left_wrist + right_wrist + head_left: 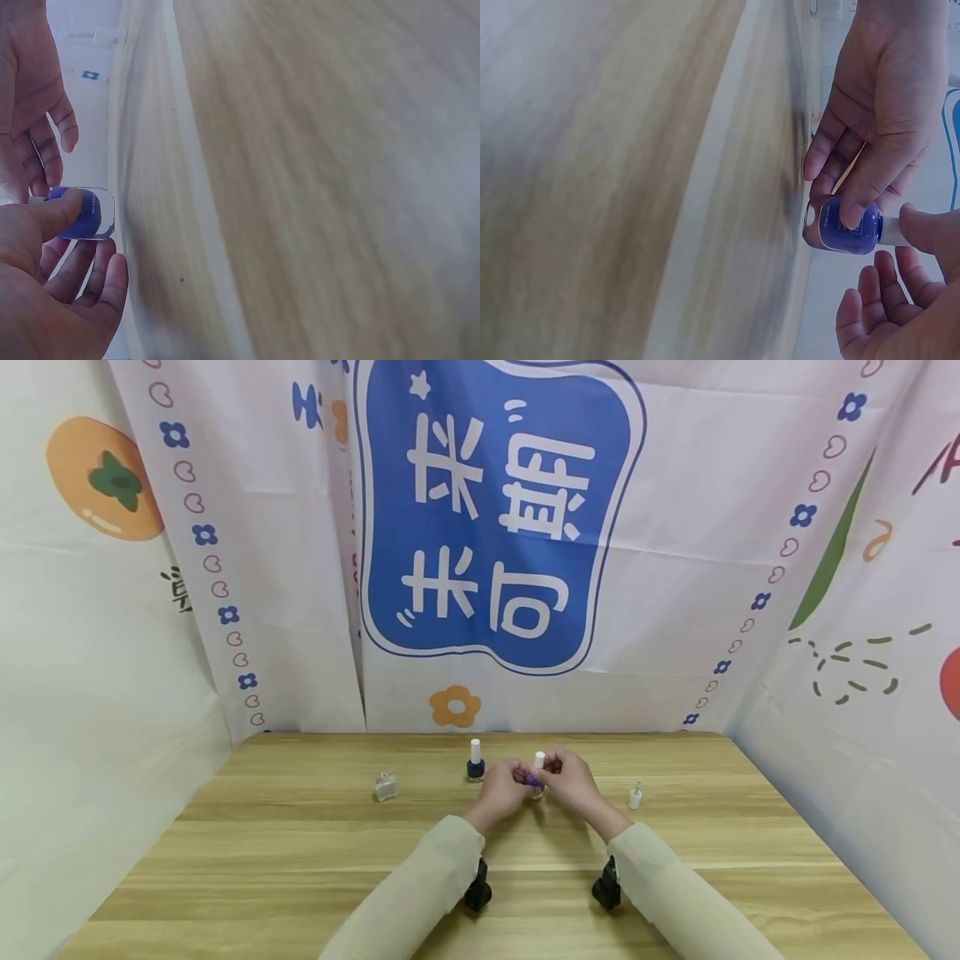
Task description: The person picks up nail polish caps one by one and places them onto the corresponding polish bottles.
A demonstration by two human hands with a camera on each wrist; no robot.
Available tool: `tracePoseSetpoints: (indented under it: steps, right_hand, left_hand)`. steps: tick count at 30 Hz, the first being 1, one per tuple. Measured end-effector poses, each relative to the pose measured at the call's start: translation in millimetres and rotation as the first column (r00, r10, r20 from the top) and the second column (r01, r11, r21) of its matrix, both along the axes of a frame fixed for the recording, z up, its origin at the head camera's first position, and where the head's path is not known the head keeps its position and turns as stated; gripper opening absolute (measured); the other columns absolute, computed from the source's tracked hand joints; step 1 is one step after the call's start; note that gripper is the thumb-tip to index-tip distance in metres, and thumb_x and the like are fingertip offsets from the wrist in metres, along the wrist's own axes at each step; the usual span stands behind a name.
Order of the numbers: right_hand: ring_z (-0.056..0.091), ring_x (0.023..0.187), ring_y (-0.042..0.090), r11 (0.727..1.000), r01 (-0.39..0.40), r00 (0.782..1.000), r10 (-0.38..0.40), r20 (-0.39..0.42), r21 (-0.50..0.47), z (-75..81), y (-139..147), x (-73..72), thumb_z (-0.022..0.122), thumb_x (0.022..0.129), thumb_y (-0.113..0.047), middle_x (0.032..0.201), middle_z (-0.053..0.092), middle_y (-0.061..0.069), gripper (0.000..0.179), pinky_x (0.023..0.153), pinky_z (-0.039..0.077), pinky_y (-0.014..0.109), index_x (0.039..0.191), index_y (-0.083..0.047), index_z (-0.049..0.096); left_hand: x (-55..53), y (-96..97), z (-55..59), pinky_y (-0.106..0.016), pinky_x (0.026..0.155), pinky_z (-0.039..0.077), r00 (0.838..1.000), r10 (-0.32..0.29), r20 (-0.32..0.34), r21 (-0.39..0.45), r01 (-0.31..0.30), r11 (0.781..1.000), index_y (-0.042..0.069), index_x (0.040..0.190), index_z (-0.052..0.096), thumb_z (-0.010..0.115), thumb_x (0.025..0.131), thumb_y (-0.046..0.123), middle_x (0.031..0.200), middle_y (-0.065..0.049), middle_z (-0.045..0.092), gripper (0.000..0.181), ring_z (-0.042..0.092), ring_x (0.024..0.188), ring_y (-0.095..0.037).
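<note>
Between both hands is a nail polish bottle [840, 225] of clear glass with purple polish in it. My left hand [504, 789] grips its glass body, the thumb lying flat against the side in both wrist views. With thumb and fingers, my right hand [572, 781] pinches the white cap [892, 231] at the bottle's top. The other fingers of the right hand are loosely curled beside the bottle. In the head view the fingers partly cover the bottle, which is upright, low over the table.
Left of the hands stands a dark blue nail polish bottle [476, 768] with a white cap. Farther left is a clear uncapped bottle [386, 787]. A white brush cap [635, 796] stands brush-up to the right. A printed cloth [675, 610] hangs behind the wooden table [300, 877].
</note>
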State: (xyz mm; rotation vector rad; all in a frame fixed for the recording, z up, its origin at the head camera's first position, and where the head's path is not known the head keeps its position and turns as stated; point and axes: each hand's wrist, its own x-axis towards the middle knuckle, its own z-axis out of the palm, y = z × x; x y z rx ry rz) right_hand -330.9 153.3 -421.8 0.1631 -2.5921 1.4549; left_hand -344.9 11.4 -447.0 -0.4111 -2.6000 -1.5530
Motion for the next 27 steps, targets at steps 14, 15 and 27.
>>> tracePoseSetpoints:
  steps: [14,15,27]
  right_hand:
    - [0.055,0.08,0.02,1.0,-0.001,1.0,0.002,0.031,-0.031,-3.2,1.0,0.4,0.072,0.087,-0.006,0.086,0.061,0.008,0.013,0.07,0.048,0.03,0.092,0.0,0.062]
    - [0.056,0.08,0.019,0.999,0.001,0.999,0.0,0.034,-0.035,-3.5,1.1,0.2,0.072,0.087,-0.006,0.086,0.061,0.008,0.013,0.071,0.048,0.03,0.092,0.001,0.062]
    - [0.057,0.081,0.019,0.998,0.001,0.999,0.002,0.046,-0.06,-4.4,1.1,-0.2,0.073,0.087,-0.005,0.087,0.063,0.008,0.013,0.072,0.048,0.031,0.094,0.002,0.064]
  left_hand:
    - [0.2,1.4,-3.7,-0.032,0.072,0.053,1.0,0.001,-0.02,-0.002,-0.001,1.0,0.006,0.085,0.066,0.081,0.077,0.004,0.081,-0.003,0.068,0.017,0.063,0.077,-0.015]
    - [0.2,1.5,-3.8,-0.032,0.072,0.053,1.0,0.001,-0.02,-0.001,-0.001,1.0,0.006,0.085,0.066,0.081,0.077,0.004,0.08,-0.002,0.068,0.017,0.063,0.076,-0.014]
    - [-1.5,2.0,-2.2,-0.03,0.07,0.053,1.0,0.005,-0.007,-0.007,-0.005,1.0,0.005,0.084,0.067,0.082,0.076,0.004,0.077,-0.001,0.067,0.017,0.062,0.074,-0.012]
